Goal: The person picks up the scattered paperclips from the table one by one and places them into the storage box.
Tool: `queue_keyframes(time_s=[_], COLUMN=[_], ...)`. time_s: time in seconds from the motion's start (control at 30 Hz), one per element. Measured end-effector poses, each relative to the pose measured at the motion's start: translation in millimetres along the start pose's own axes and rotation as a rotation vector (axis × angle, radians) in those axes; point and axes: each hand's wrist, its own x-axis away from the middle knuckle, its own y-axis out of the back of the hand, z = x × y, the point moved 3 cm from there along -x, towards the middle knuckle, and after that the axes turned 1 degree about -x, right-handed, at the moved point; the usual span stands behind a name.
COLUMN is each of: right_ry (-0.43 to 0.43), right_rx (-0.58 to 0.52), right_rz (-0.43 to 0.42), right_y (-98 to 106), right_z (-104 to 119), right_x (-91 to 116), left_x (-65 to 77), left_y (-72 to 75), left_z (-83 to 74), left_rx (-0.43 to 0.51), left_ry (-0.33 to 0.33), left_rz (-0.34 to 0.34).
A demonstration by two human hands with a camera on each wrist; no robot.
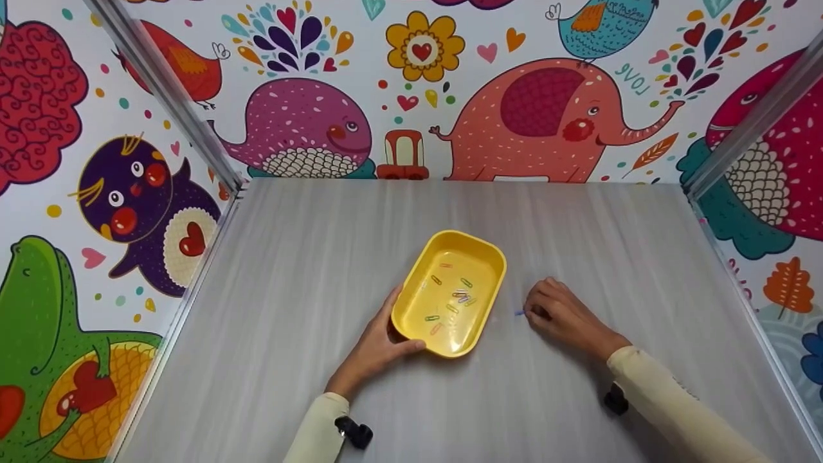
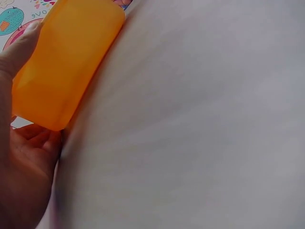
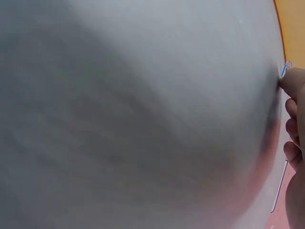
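A yellow plastic tray (image 1: pixel 479 257) sits slightly tilted in the middle of the table, with several coloured paper clips (image 1: pixel 467 283) scattered over its floor. My left hand (image 1: pixel 373 350) grips its near left corner, thumb over the near rim and fingers round the outer wall. In the left wrist view the tray's orange-looking outer side (image 2: pixel 71 57) shows between thumb and fingers. To the right of the tray, just above the tabletop, my right hand (image 1: pixel 569 315) pinches a blue paper clip (image 3: pixel 287 67) between thumb and forefinger. The clip's end points toward the tray.
The grey wood-grain table (image 1: pixel 308 257) is bordered by metal rails (image 1: pixel 173 334) at the sides. Walls printed with cartoon animals, such as a coral elephant (image 1: pixel 533 148), rise behind and beside it. A black strap device sits at each wrist (image 1: pixel 353 432).
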Motion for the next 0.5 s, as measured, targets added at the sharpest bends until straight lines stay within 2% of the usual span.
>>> queue_keyframes(time_s=[0.23,0.5], right_ry=[-0.04,-0.267], right_rx=[-0.106,-0.273], right_rz=[-0.064,-0.09], right_y=[-0.4,-0.2], right_z=[7.1,15.8], right_x=[0.9,-7.9], left_x=[-0.1,0.9], left_y=[-0.7,-0.2], left_z=[-1.2,-1.8], left_rx=[-0.013,-0.01], left_ry=[0.019,0.023], left_rz=[-0.006,-0.009])
